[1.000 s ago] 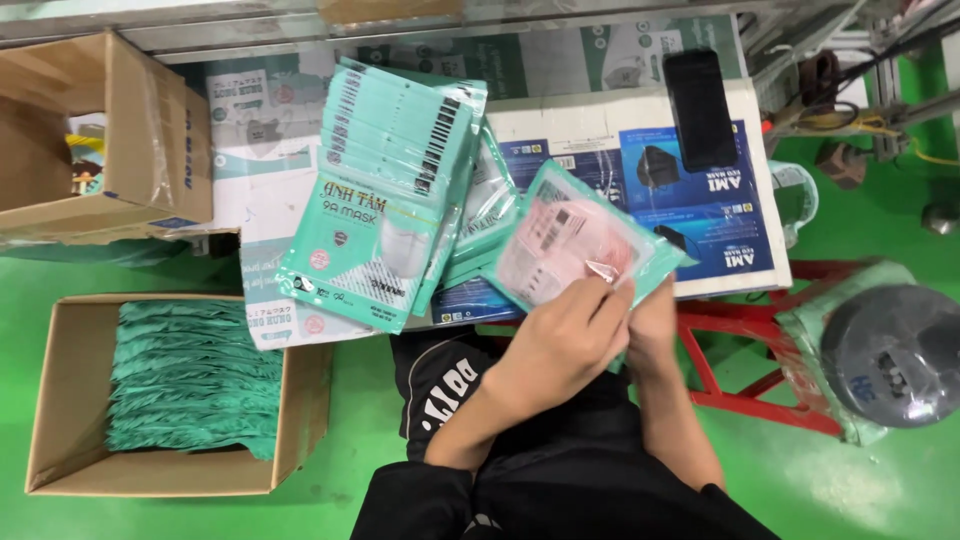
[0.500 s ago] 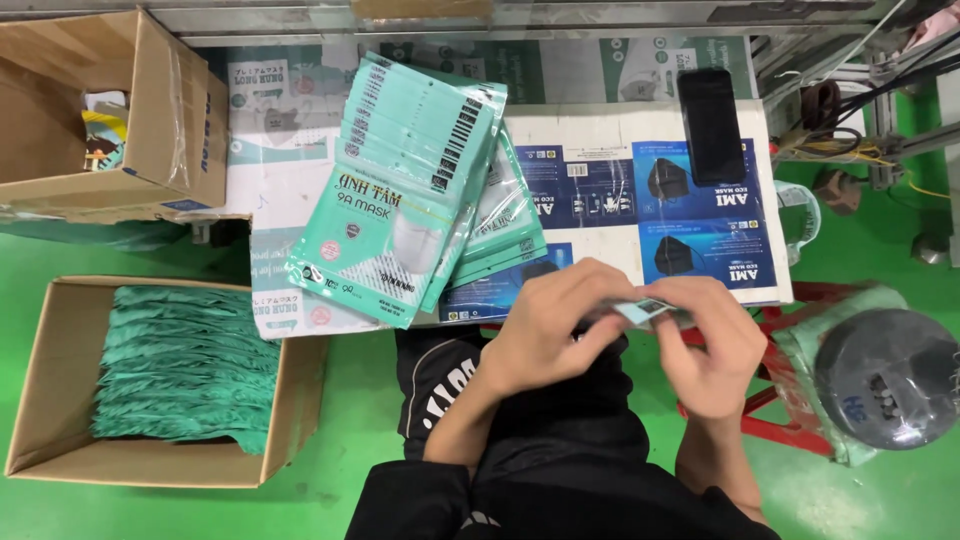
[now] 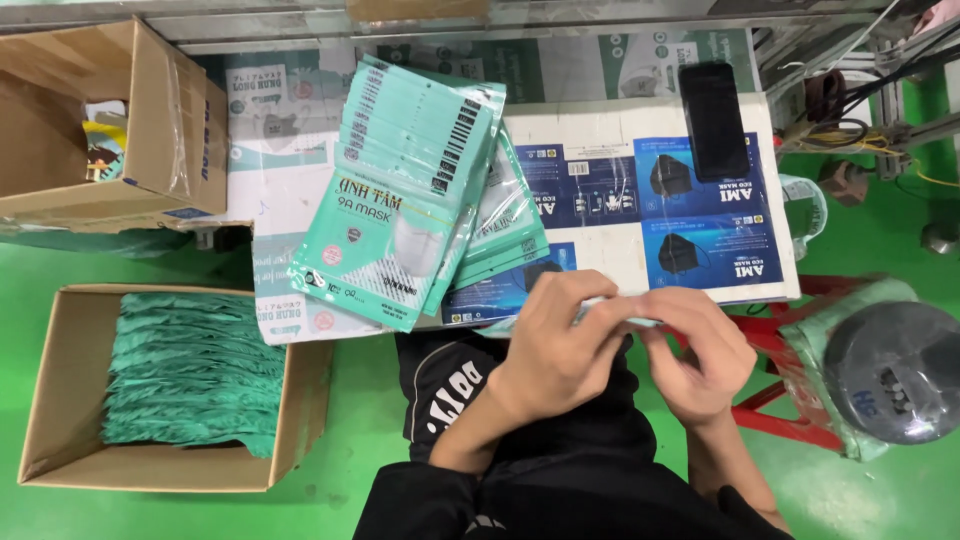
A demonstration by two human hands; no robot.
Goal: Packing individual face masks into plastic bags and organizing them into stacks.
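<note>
both hands met just above the person's lap, at the near edge of the counter (image 3: 620,120). the left hand (image 3: 555,350) and the right hand (image 3: 700,350) each had their fingers pinched together on a thin pale mask pouch (image 3: 612,308), of which only a sliver showed between them. the pouch's long axis ran left to right, so it bridged the two hands, one end in each; the left hand covered most of it and neither hand was plainly nearer.

just beyond the left hand, a fanned stack of teal mask packets (image 3: 410,215) lay on the counter, tilted, the top one printed side up. farther right, a black phone (image 3: 713,120) lay flat on the printed blue and white sheets covering the counter.

on the green floor to the left, an open cardboard box (image 3: 300,400) held a tight row of folded teal packets (image 3: 190,370). beyond it, a second open carton (image 3: 150,120) sat tipped by the counter's far left, mostly hollow, with a few small colourful items i could not make out. to the right stood a grey stool (image 3: 895,370) wrapped in plastic.
</note>
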